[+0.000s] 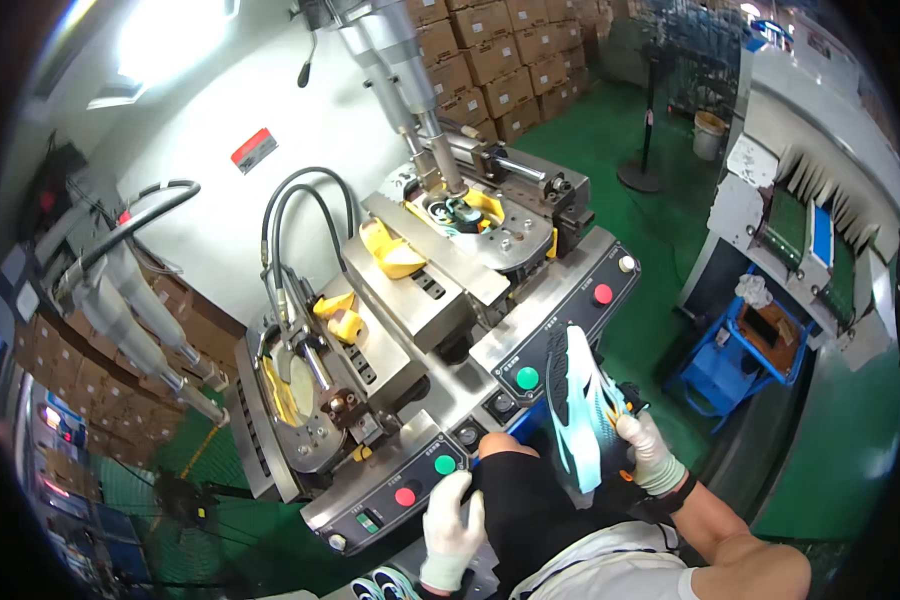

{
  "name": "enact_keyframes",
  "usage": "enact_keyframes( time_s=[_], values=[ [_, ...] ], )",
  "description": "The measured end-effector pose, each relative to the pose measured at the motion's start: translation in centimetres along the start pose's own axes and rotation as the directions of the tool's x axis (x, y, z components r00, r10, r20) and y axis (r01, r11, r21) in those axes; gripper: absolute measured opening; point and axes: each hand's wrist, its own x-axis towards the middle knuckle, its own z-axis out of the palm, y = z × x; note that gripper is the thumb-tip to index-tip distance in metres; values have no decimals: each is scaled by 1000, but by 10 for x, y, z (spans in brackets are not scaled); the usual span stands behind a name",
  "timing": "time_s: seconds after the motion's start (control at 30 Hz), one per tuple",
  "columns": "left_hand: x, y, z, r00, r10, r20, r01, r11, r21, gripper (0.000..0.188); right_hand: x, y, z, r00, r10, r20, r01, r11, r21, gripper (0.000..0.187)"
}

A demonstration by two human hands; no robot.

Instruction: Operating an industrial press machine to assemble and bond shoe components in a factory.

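My right hand [652, 456], in a white glove, is closed on a light-blue sneaker [582, 420] with a white and black sole. The shoe is tilted up on its side over my lap, sole facing left. Small orange and dark parts show between the glove and the shoe; I cannot make out what they are. My left hand [454, 528], also gloved, is at the front control panel [380, 510], fingertips just below a green button [445, 464]. Its thumb stands apart from the fingers and nothing shows in it. Contact with the button is unclear.
Ahead stands a two-station metal press [410, 290] with yellow pads; another shoe [452, 214] sits in its right station. More shoes [385, 583] lie at the lower edge. A blue cart [735, 355] and a conveyor machine [805, 230] stand right. Stacked cartons [500, 55] are behind.
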Motion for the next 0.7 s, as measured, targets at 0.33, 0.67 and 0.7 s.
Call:
enact_keyframes(
  time_s=[0.33, 0.67, 0.7],
  values=[
    [318, 11, 38, 894, 348, 283, -407, 895, 182, 39, 34, -34, -53, 978, -87, -188, 111, 987, 117, 86],
    [524, -123, 215, 938, -56, 341, -96, 906, 413, 53, 63, 3, -158, 936, 116, -332, -41, 974, 225, 109],
    [538, -141, 225, 939, 60, 339, -202, 894, 401, 54, 73, -7, -155, 942, 74, -326, 0, 975, 223, 108]
  ],
)
